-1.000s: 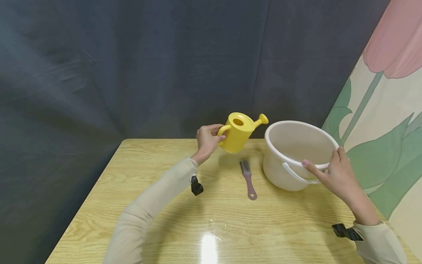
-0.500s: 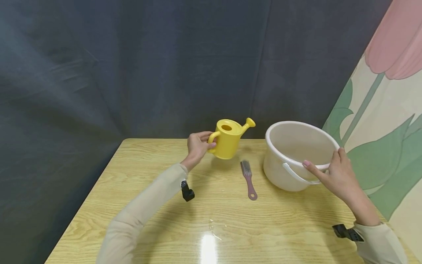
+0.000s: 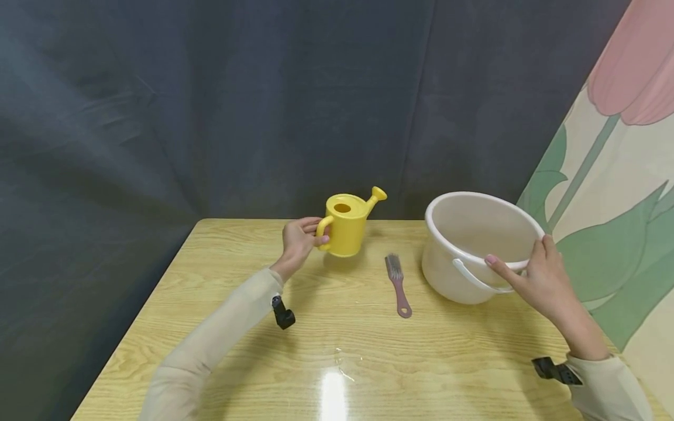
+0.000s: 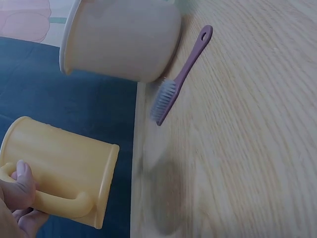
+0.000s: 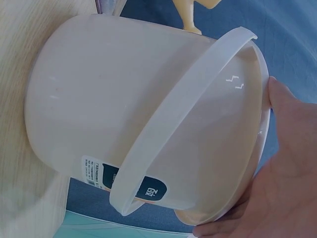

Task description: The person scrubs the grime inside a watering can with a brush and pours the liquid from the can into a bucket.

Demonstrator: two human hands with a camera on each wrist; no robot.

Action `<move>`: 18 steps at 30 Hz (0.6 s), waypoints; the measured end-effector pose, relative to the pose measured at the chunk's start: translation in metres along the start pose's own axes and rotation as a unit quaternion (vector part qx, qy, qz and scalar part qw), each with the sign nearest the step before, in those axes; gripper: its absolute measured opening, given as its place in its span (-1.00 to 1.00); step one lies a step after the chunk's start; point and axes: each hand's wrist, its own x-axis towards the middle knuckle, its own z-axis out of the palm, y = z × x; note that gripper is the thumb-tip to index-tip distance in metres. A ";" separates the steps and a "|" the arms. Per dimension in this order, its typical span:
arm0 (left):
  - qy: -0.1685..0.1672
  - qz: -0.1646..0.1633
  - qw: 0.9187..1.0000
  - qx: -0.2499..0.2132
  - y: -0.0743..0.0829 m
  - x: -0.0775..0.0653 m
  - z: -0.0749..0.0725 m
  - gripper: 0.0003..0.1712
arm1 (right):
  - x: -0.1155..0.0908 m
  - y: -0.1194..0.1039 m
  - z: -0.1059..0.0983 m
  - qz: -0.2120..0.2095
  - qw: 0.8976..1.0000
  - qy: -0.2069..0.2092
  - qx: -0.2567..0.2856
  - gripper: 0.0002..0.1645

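My left hand (image 3: pixel 298 241) grips the handle of a yellow watering can (image 3: pixel 346 229), thumb and fingers wrapped around it. The can is upright just above the table's far side, its spout pointing right; in the left wrist view a gap separates the can (image 4: pixel 59 158) from its shadow. On the right, my right hand (image 3: pixel 547 286) holds the rim of a white bucket (image 3: pixel 458 275), thumb on the near side and fingers at the right edge. The bucket's white handle (image 5: pixel 173 111) hangs down its side. Between can and bucket lies a brush (image 3: pixel 397 286) with a purple handle and grey bristles.
The wooden table (image 3: pixel 295 362) ends at a dark curtain (image 3: pixel 295 105) behind. A wall (image 3: pixel 626 193) painted with a pink tulip and green leaves stands close at the right, beside the bucket.
My left hand has carried the watering can left and lower, away from the bucket. The right hand, bucket and brush have stayed in place.
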 end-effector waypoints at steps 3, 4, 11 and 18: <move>0.003 -0.003 1.000 -0.007 -0.002 -0.002 -0.007 -0.48 | 0.000 0.001 -0.001 0.001 1.000 -0.001 -0.002 0.04; 0.004 -0.005 1.000 -0.009 -0.002 -0.003 -0.010 -0.48 | 0.000 0.001 -0.001 0.001 1.000 -0.002 -0.001 0.05; 0.018 -0.027 0.999 -0.012 -0.003 -0.008 -0.032 -0.43 | 0.000 0.003 0.001 0.004 1.000 -0.001 0.005 0.05; 0.050 -0.045 0.998 0.006 -0.006 -0.013 -0.057 -0.43 | 0.000 0.002 0.001 0.004 1.000 -0.002 0.006 0.05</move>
